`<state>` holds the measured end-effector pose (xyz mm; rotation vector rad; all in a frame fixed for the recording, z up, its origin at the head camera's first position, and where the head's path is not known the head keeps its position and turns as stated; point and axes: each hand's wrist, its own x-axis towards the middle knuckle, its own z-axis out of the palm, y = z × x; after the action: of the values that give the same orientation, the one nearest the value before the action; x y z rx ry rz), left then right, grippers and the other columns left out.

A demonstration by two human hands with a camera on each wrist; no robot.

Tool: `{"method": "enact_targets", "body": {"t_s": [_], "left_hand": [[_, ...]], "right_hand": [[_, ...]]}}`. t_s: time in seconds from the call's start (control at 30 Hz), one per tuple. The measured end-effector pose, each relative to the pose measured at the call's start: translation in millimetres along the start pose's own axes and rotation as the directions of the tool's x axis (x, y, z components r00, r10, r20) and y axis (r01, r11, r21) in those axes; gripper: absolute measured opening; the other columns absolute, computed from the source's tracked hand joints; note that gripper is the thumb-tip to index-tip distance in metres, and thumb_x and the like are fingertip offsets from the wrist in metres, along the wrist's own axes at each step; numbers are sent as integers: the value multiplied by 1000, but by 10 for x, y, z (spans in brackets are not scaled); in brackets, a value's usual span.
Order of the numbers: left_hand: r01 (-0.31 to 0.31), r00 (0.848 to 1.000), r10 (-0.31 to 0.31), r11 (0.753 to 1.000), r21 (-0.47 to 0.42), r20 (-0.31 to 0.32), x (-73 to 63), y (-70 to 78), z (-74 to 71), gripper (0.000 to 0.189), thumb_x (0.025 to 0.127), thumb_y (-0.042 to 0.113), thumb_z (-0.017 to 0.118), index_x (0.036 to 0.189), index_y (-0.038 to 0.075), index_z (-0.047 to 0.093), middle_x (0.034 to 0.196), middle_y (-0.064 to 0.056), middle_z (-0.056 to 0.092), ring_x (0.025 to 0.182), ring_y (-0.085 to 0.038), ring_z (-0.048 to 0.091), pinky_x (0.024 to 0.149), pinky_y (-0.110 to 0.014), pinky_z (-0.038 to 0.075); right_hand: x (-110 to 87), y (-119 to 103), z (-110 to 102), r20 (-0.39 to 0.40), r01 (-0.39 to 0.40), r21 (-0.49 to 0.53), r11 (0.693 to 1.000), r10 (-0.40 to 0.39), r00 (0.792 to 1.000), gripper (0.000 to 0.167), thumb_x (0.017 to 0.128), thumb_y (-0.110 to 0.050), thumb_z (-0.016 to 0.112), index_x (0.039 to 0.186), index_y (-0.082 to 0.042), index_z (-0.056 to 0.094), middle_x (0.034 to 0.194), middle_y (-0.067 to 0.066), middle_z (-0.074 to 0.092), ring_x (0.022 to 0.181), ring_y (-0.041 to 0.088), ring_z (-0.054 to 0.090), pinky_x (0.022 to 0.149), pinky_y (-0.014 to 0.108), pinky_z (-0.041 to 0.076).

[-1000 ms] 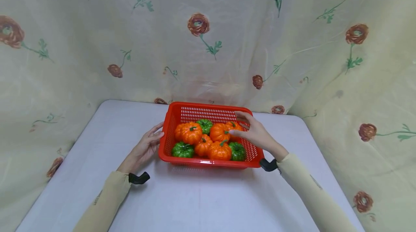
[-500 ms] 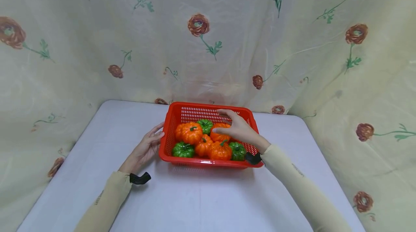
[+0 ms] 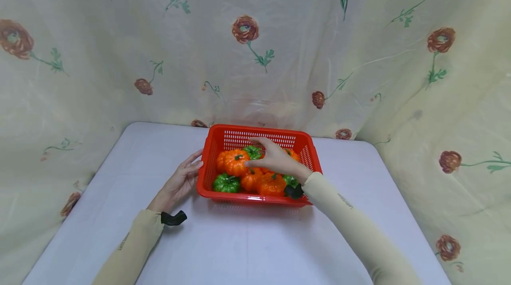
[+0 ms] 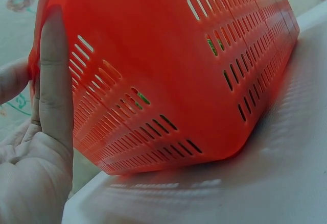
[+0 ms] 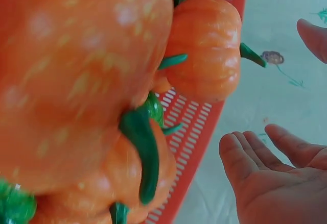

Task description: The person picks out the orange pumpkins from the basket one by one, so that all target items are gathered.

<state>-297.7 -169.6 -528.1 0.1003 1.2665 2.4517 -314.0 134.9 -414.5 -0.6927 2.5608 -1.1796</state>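
Note:
A red plastic basket (image 3: 255, 198) with slotted walls holds several small orange and green pumpkins. My left hand (image 3: 179, 182) is at its left rim; in the left wrist view the thumb lies on one side of the rim and the fingers (image 4: 55, 81) press the outer wall. My right hand (image 3: 275, 159) hovers over the pumpkins, thumb and fingers spread apart with nothing between them. Just left of its fingertips sits an orange pumpkin (image 3: 234, 164), with a green pumpkin (image 3: 253, 152) behind. The hand hides part of the heap. Green-stemmed orange pumpkins (image 5: 204, 48) show close up in the right wrist view.
The basket stands near the back of a table (image 3: 239, 245) covered in white. A flower-printed curtain (image 3: 279, 54) hangs behind and along both sides. In the front left corner of the basket lies another green pumpkin (image 3: 226, 184).
My right hand has moved left across the basket, from its right side to over the middle, uncovering an orange pumpkin at the right. The left hand and basket have stayed put.

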Motion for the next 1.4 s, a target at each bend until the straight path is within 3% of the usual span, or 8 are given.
{"method": "enact_targets", "body": {"t_s": [0.37, 0.67, 0.9, 1.2, 1.4], "left_hand": [[-11, 1000, 12, 1000, -23, 25, -13, 11, 4, 59, 101, 11, 49, 153, 21, 24, 157, -14, 28, 128, -24, 54, 98, -32, 51], [-14, 1000, 14, 999, -31, 26, -18, 17, 2, 58, 101, 12, 49, 153, 22, 25, 156, -13, 29, 126, -23, 56, 97, -32, 51], [-6, 1000, 6, 1000, -30, 28, -22, 12, 4, 58, 101, 14, 50, 152, 24, 26, 157, -11, 28, 136, -29, 43, 102, -35, 46], [-18, 999, 20, 999, -43, 41, -11, 4, -1, 57, 101, 13, 48, 153, 22, 26, 157, -13, 28, 127, -24, 54, 98, -33, 51], [-16, 998, 19, 998, -55, 57, -4, -7, -16, 56, 102, 11, 46, 153, 22, 25, 158, -13, 25, 129, -25, 52, 99, -33, 49]], "right_hand": [[152, -29, 163, 66, -25, 17, 1000, 24, 998, 82, 80, -32, 79, 146, -6, 38, 150, 10, 42, 135, 26, 43, 115, 44, 39], [257, -20, 226, 135, -65, -139, 988, 84, 987, 82, 78, -31, 80, 145, -5, 39, 138, 10, 51, 121, 21, 53, 109, 37, 45], [281, -26, 230, 125, -78, -158, 984, 99, 987, 76, 78, -25, 80, 142, -9, 43, 132, 9, 56, 110, 20, 57, 100, 34, 51], [282, -22, 228, 131, -82, -150, 985, 102, 986, 76, 79, -25, 80, 143, -8, 42, 133, 9, 56, 112, 20, 56, 101, 34, 51], [276, -10, 232, 98, -92, -148, 985, 108, 989, 75, 77, -26, 81, 140, -8, 45, 129, 8, 58, 111, 19, 57, 101, 33, 50]]}}
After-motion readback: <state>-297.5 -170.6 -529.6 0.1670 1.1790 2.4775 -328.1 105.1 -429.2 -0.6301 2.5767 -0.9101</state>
